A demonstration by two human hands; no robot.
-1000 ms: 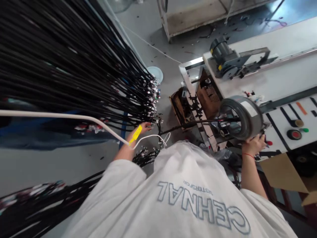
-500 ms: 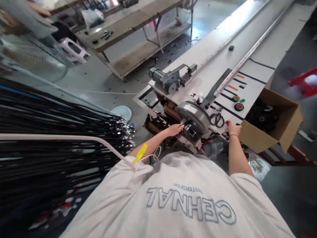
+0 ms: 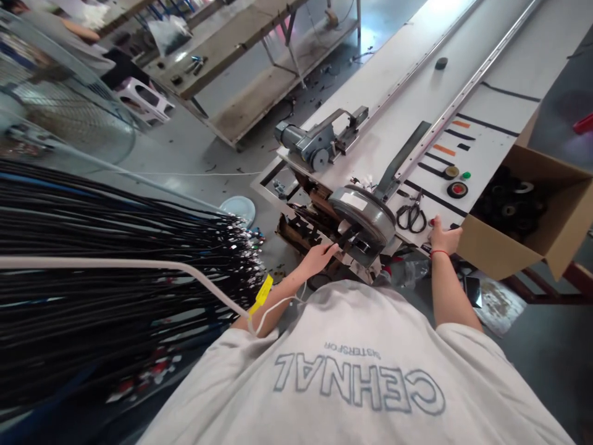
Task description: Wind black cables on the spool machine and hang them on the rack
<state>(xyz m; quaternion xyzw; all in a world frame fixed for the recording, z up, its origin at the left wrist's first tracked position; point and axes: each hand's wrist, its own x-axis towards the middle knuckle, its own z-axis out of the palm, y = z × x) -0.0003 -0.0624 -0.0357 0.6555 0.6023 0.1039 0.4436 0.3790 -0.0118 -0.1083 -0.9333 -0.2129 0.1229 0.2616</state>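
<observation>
My left hand [image 3: 321, 257] is closed, its fingertips pinching the end of a short dark strip [image 3: 343, 240] at the near side of a machine. Just beyond it is the machine's round grey housing [image 3: 365, 213], with a white label on top. At the table's near right corner, my right hand [image 3: 445, 238] is closed, with fingertips by a small red knob [image 3: 432, 222]; what lies under the fingers is hidden. Black-handled scissors [image 3: 411, 216] lie between the housing and this hand. Close by are a black tape roll [image 3: 457, 190], a brownish roll [image 3: 451, 172] and a green piece [image 3: 466, 175].
A cardboard box [image 3: 491, 247] of dark rolls stands right of the long white table [image 3: 500, 133]. A metal rail [image 3: 467, 89] runs along it. A grey motor unit [image 3: 312, 145] sits at the left edge. Black cables [image 3: 115, 228] hang at left. Another person sits behind a fan.
My left hand has drawn back slightly toward me and left, away from the housing. My right hand stays at the table corner. The view has shifted a little.
</observation>
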